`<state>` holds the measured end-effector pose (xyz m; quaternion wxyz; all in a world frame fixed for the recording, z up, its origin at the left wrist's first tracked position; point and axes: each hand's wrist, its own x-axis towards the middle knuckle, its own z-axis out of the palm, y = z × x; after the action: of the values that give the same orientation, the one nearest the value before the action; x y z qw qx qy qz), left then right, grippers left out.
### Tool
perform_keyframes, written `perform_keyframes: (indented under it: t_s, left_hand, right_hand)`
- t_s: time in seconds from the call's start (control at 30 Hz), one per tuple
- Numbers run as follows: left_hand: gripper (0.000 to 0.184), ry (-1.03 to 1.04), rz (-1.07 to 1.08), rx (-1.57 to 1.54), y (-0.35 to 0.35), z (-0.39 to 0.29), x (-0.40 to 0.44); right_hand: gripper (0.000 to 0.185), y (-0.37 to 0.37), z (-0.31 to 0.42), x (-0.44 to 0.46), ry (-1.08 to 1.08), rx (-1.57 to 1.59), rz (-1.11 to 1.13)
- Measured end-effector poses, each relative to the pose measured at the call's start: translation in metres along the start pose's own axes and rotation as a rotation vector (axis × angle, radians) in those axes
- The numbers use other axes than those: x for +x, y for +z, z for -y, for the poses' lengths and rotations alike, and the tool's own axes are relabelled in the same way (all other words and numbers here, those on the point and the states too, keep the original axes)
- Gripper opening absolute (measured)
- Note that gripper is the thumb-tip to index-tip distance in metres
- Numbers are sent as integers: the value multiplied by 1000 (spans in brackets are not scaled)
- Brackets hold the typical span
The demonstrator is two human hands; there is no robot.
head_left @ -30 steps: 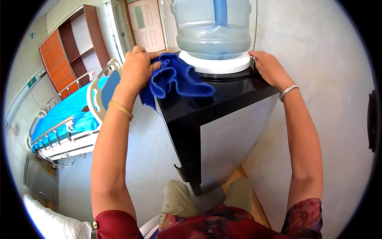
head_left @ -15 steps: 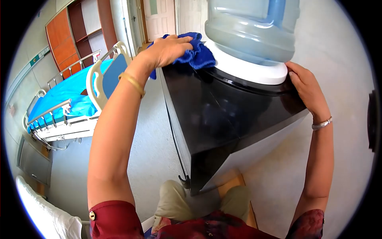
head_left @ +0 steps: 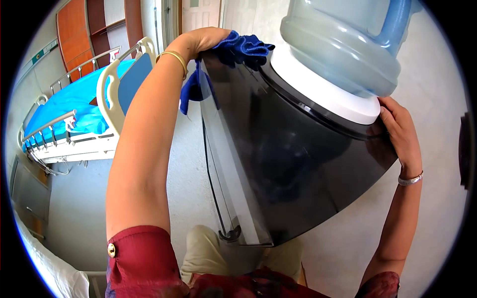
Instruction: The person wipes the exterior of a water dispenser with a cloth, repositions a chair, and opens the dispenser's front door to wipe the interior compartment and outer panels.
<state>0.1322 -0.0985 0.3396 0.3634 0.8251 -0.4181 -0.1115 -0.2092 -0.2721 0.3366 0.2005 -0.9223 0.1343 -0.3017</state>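
A black-topped water dispenser (head_left: 303, 169) stands in front of me, with a white collar (head_left: 323, 94) and a large clear blue water bottle (head_left: 343, 49) on top. The bottle appears tilted in the view. At the far left edge of the top, my left hand (head_left: 206, 39) is closed on a dark blue cloth (head_left: 243, 48). Part of that cloth hangs down over the dispenser's side. My right hand (head_left: 397, 126) grips the right edge of the dispenser, its fingers beside the white collar and bottle base. Some fingertips of both hands are hidden.
On the left is a hospital bed (head_left: 74, 109) with a bright blue cover and side rails. Behind it stands an orange and brown cabinet (head_left: 72, 37). A white-covered surface (head_left: 44, 263) lies at lower left. Grey floor (head_left: 99, 198) shows between bed and dispenser.
The dispenser top and bottle have shifted right and turned in the view, showing more of the left side. My left hand and the cloth have moved slightly up; my right hand stays on the edge.
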Motion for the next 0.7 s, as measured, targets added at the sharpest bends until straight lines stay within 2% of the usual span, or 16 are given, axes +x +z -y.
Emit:
perform_keyframes:
  t_s: [0.07, 0.1, 0.13, 0.2, 0.23, 0.27, 0.33, 0.4, 0.53, 0.6, 0.67, 0.7]
  left_hand:
    - [23, 39, -5, -250, 0, 11, -2]
    - [23, 39, 4, -449, 2, 27, 14]
    - [23, 37, -4, -453, 1, 40, 23]
    - [24, 57, -16, -790, 0, 63, 30]
    - [29, 62, 29, -1051, 9, 70, 26]
    - [29, 65, 26, -1051, 18, 77, 20]
    - [39, 167, 57, -1349, 41, 89, 3]
    - [55, 135, 3, -1341, 70, 112, -2]
    - [60, -81, -107, -1290, 125, 149, -36]
    - [45, -282, -269, -1239, 163, 195, -22]
    - [40, -250, -394, -1180, 194, 223, -17]
    - [34, -108, -545, -1150, 207, 228, -21]
  right_hand:
    - [26, 0, 2, 0, 56, 38, -5]
    - [26, 1, 2, 0, 50, 36, 0]
    - [26, 1, 1, 0, 13, 20, -13]
    - [26, 2, 0, 1, -32, 3, -20]
    - [26, 2, 0, 1, -5, 49, -16]
    - [26, 2, 0, 0, 27, 95, -14]
    - [26, 1, -1, 1, 51, 92, -7]
    - [26, 1, 0, 1, 73, 83, 7]
    - [26, 2, -1, 1, 56, 82, -18]
    - [26, 1, 0, 2, 62, 80, -11]
    - [27, 1, 1, 1, 86, 98, -8]
    - [27, 1, -1, 2, 82, 96, -7]
